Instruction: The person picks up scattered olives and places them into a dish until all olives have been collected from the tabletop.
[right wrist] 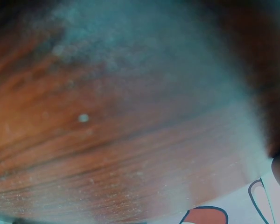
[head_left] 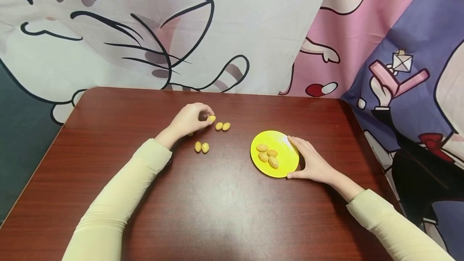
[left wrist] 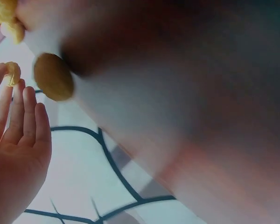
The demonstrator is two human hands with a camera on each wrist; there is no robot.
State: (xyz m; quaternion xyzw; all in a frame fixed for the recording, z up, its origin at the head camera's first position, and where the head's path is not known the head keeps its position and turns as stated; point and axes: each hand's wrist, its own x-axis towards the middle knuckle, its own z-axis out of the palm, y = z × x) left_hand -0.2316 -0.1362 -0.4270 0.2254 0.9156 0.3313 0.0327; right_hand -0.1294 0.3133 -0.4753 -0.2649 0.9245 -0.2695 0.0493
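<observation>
Between thumb and fingertips, my left hand (head_left: 190,120) pinches a small yellow oval piece (head_left: 212,119), wrinkled and nut-like in the left wrist view. Just right of those fingertips lies a pair of similar ovals (head_left: 222,126). Nearer me sits a second pair (head_left: 201,147), and one more oval (head_left: 190,134) is mostly hidden under the left hand. My right hand (head_left: 311,160) grips the right rim of a round yellow plate (head_left: 284,160), fingers at its far side and thumb at its near side. Several tan-yellow ovals (head_left: 268,156) rest on the plate's left half.
Everything stands on a dark red-brown wooden table (head_left: 217,212) with rounded far corners. Behind its far edge hangs a cloth printed with a cartoon cat (head_left: 145,31). The right wrist view shows mostly blurred tabletop (right wrist: 130,140).
</observation>
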